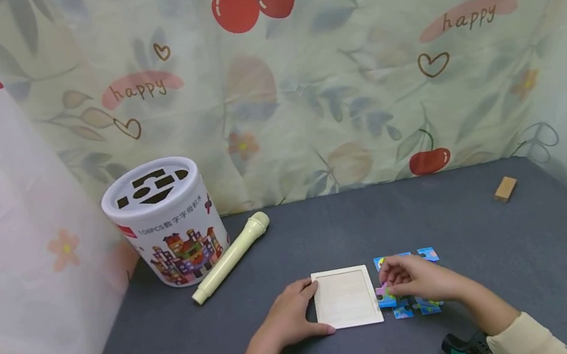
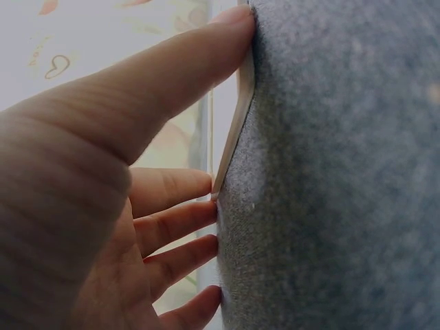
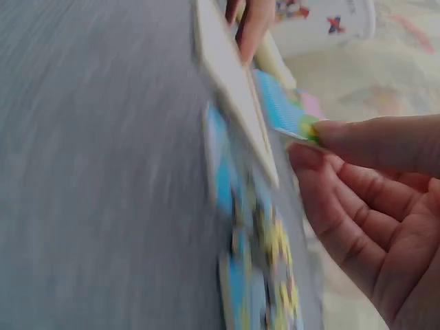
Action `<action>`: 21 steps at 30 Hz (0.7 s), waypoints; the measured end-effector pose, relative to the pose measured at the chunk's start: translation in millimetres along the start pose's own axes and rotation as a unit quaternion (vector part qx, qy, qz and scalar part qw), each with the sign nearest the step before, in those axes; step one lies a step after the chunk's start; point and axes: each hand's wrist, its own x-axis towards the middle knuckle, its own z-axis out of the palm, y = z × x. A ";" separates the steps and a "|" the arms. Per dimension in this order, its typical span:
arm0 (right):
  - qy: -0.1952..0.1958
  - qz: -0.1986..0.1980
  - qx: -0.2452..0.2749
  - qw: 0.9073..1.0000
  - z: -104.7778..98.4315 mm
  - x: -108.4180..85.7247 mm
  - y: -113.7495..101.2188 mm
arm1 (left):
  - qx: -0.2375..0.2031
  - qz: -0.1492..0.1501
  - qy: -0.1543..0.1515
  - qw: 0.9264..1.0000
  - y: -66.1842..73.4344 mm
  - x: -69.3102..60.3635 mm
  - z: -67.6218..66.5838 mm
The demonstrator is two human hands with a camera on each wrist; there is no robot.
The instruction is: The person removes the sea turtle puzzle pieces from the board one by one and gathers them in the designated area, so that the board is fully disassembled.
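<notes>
My left hand (image 1: 293, 314) rests at the left side of a square pale wooden puzzle tray (image 1: 351, 324), thumb at its lower left corner and index fingertip near the upper left. In the left wrist view the fingers are fairly straight and spread against the tray's edge (image 2: 234, 134). My right hand (image 1: 421, 279) pinches a blue, green and pink puzzle piece (image 3: 282, 106) between thumb and index finger, just over the tray's right edge. Several other blue puzzle pieces (image 1: 403, 311) lie right of the tray, partly hidden under the right hand; they look blurred in the right wrist view.
A white cylindrical block bucket (image 1: 174, 234) with shaped holes in its lid stands at the back left. A cream microphone-shaped stick (image 1: 232, 259) lies against it. Far right on the dark grey table (image 1: 437, 207) lies a small wooden block (image 1: 506, 188). Patterned cloth hangs behind.
</notes>
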 end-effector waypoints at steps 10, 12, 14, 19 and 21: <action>0.061 0.031 -0.026 0.997 -22.6 -33.3 19.9 | -0.003 -0.004 -0.004 1.000 1.6 -0.9 -0.1; 0.063 0.041 -0.021 0.997 -26.4 -39.7 23.9 | -0.003 -0.004 -0.003 1.000 1.7 -1.2 -0.1; 0.066 0.049 -0.015 0.996 -29.5 -45.4 27.4 | -0.005 -0.004 -0.002 1.000 1.9 -1.4 -0.4; 0.072 0.074 -0.015 0.995 -35.9 -57.2 35.0 | -0.004 -0.003 -0.001 1.000 2.3 -1.4 -1.5; 0.074 0.084 -0.012 0.994 -37.7 -61.9 37.1 | -0.004 -0.003 -0.002 1.000 2.3 -1.4 -1.3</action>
